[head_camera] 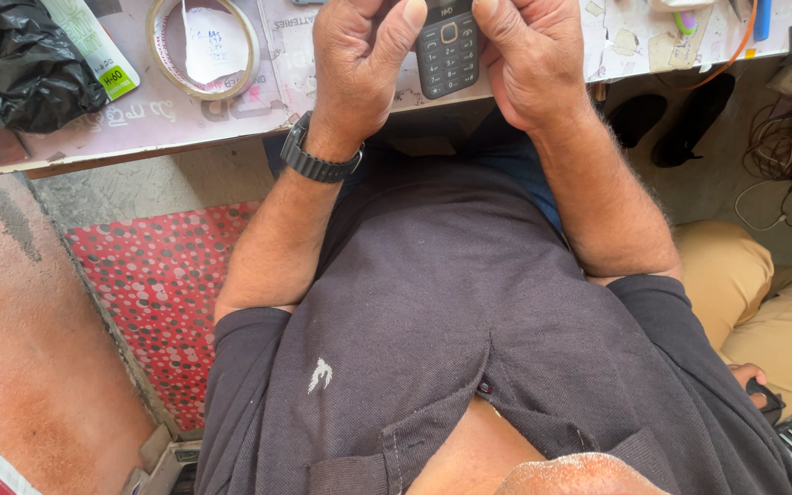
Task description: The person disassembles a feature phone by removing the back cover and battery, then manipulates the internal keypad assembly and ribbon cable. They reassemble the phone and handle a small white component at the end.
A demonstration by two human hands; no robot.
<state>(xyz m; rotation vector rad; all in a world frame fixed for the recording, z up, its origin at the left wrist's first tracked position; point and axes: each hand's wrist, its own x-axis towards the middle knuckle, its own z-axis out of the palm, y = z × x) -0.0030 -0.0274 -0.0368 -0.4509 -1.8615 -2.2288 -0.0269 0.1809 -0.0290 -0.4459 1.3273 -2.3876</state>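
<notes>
Phone (447,48) pinched between both hands over table (139,119) edge. Left hand (357,69) thumb presses phone side; right hand (529,60) fingers curled on other side. Judgement: keep grip even, keypad facing up.

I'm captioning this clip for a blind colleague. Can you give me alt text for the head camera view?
Seen from above, a person's left hand and right hand hold a dark keypad phone between them at the edge of a cluttered workbench. A black watch is on the left wrist; a tape roll and black bag lie on the bench.
</notes>
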